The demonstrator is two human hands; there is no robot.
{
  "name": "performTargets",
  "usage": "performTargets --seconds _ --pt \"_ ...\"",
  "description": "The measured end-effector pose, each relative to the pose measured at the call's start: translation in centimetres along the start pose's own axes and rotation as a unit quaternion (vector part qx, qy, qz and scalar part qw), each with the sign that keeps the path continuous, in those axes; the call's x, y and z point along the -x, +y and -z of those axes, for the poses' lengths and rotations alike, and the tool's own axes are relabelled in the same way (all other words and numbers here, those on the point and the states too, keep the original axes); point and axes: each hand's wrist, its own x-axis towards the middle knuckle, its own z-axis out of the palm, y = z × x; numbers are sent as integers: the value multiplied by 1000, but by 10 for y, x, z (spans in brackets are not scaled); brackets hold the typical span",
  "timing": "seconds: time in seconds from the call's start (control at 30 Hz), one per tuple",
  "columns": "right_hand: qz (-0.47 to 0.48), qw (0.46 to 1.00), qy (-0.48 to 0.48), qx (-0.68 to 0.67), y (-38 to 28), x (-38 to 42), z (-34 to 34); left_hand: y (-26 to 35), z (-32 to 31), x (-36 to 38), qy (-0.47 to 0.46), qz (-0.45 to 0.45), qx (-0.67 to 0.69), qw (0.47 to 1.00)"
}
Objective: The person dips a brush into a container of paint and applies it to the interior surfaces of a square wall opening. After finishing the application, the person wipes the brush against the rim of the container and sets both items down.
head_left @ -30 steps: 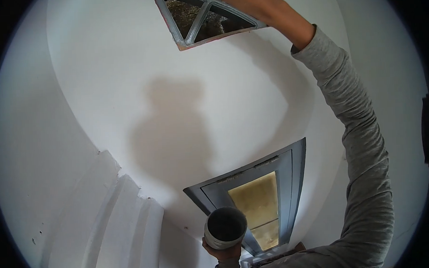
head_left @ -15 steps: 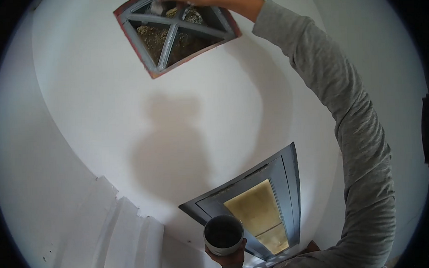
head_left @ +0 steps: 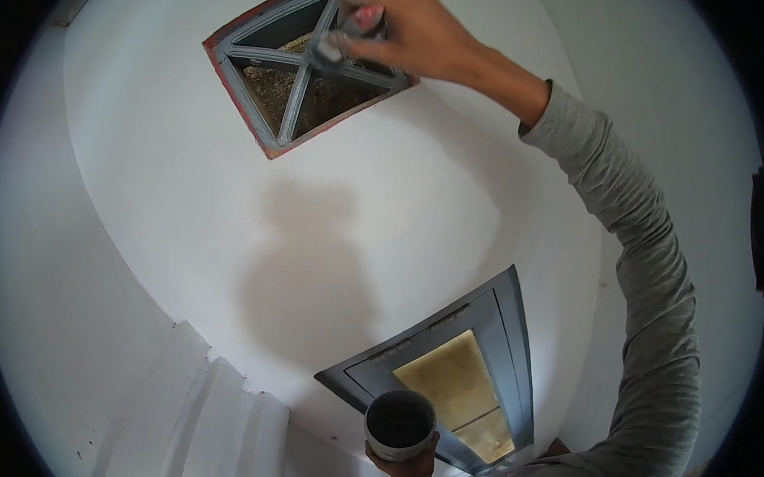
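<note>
My right hand [head_left: 421, 35] is raised at the top of the head view, its fingers closed around a motion-blurred paintbrush [head_left: 332, 50] smeared with grey. The brush overlaps the crossing bars of a small grey window frame [head_left: 289, 103], which has reddish edges and is set in the white wall. Low in the view, my left hand [head_left: 407, 466] grips a round paint cup [head_left: 401, 451] from below. The cup is pale outside, with a dark grey inside, and its mouth faces up toward me.
A grey door [head_left: 374, 361] with yellowish glass panes stands below the window, behind the cup. White stepped ledges [head_left: 228, 412] run along the lower left. My shadow falls on the white wall [head_left: 431, 203]. A dark object [head_left: 760, 234] sits at the right edge.
My right hand and the brush have moved down and to the right, from the window's upper part to its crossing bars. The cup in my left hand stays nearly in place.
</note>
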Motion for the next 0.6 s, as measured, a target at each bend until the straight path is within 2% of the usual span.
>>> performTargets --seconds 0.1,0.3,0.37,0.4,0.43,0.5,0.53,0.6 --pt "-2 998 -52 34 6 3 -1 -3 -2 2 1 9 -1 1000" --pt "28 997 -27 69 -6 -8 -8 -8 -10 3 -14 22 4 1000" --pt "-11 999 -32 33 -6 -15 -24 -19 -27 12 -4 -88 -172 981" --pt "-35 999 -32 13 -7 -14 -30 -19 -30 16 -7 -89 -183 979" --pt "-18 1000 -18 9 -5 -15 -31 -18 -32 20 -9 -89 -194 977" --pt "19 1000 8 0 -16 -24 -29 -11 -32 19 -36 -9 -75 996" --pt "8 1000 -18 13 -18 -27 -33 -11 -33 19 -47 17 -28 998" --pt "-20 997 -63 39 -21 -30 -38 -8 -44 25 -56 1 -37 998"
